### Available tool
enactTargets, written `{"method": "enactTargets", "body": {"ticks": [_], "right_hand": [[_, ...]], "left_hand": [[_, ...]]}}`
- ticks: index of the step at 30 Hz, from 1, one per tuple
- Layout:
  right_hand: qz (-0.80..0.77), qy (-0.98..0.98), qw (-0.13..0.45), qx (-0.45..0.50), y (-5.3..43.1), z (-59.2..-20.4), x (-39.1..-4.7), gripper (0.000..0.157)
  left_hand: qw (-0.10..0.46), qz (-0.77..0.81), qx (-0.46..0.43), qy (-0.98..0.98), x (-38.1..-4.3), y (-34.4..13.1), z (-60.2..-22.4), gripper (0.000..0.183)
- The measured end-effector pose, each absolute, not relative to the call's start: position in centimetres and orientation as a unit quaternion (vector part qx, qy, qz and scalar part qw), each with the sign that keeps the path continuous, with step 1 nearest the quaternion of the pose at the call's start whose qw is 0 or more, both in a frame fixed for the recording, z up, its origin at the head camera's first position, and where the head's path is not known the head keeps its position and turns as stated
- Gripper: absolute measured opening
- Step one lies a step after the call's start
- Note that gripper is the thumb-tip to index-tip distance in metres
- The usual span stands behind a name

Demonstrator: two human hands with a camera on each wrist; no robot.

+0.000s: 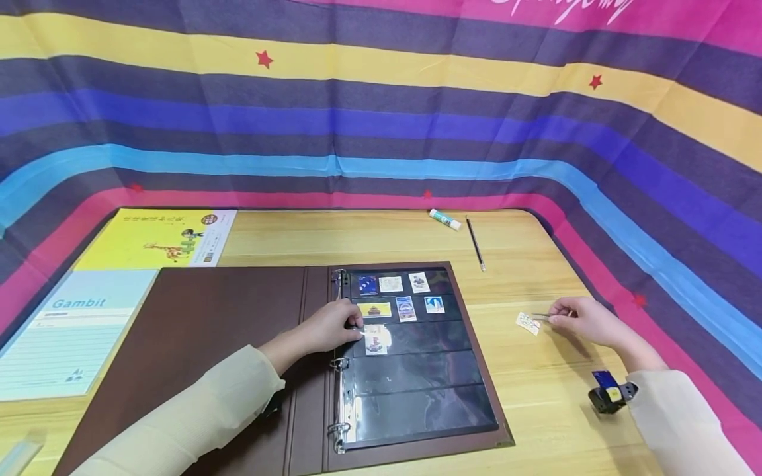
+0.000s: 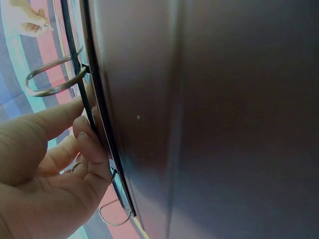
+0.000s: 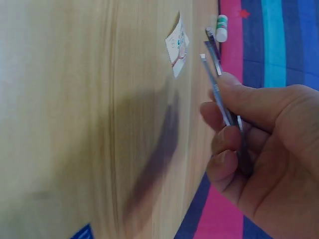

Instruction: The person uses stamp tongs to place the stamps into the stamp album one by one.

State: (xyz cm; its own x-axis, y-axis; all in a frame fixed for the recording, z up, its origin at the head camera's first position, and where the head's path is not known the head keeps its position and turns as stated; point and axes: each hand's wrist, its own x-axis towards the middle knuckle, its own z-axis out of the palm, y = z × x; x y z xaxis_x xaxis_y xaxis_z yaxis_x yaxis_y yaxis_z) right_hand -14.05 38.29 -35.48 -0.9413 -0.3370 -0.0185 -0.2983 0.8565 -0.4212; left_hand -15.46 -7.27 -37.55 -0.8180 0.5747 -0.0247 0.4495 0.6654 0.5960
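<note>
My right hand [image 1: 586, 320] grips metal tweezers [image 3: 218, 94], their tips apart. Beside those tips a small perforated stamp [image 3: 177, 47] lies on the table with one corner bent up; in the head view the stamp [image 1: 528, 323] overlaps the tweezer ends. Over the ring side of an open brown album [image 1: 238, 311] sits my left hand [image 1: 327, 328], fingers curled, thumb and index tips at the left edge of a stamp [image 1: 376, 340] in the third row of the black pocket page [image 1: 428, 377]. I cannot tell whether they pinch anything. Two rows of stamps [image 1: 374, 310] sit above.
A glue stick [image 1: 445, 219] and a pencil [image 1: 475, 244] lie at the back. On the left are a yellow picture book [image 1: 161, 238] and a pale blue Gambit notebook [image 1: 77, 330]. Striped cloth [image 1: 381, 125] hangs behind the table. A clear plastic piece [image 1: 20, 456] lies front left.
</note>
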Motion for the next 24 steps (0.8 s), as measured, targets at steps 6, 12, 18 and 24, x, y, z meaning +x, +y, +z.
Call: {"method": "enactTargets", "body": {"ticks": [6, 12, 18, 24], "right_hand": [[-0.195, 0.963, 0.036, -0.180, 37.9, -36.1, -16.0, 0.005], [-0.199, 0.959, 0.064, -0.192, 37.5, -36.2, -16.8, 0.004], [-0.201, 0.958, 0.071, -0.194, 37.6, -36.2, -17.0, 0.004], [-0.191, 0.959, 0.062, -0.199, 37.5, -36.2, -17.0, 0.007]], "left_hand": [[0.105, 0.298, 0.287, 0.904, -15.5, -7.3, -37.5, 0.010], [0.105, 0.297, 0.289, 0.904, -15.6, -7.3, -37.6, 0.010], [0.103, 0.299, 0.292, 0.903, -15.6, -7.3, -37.6, 0.010], [0.105, 0.296, 0.294, 0.903, -15.6, -7.4, -37.5, 0.010]]}}
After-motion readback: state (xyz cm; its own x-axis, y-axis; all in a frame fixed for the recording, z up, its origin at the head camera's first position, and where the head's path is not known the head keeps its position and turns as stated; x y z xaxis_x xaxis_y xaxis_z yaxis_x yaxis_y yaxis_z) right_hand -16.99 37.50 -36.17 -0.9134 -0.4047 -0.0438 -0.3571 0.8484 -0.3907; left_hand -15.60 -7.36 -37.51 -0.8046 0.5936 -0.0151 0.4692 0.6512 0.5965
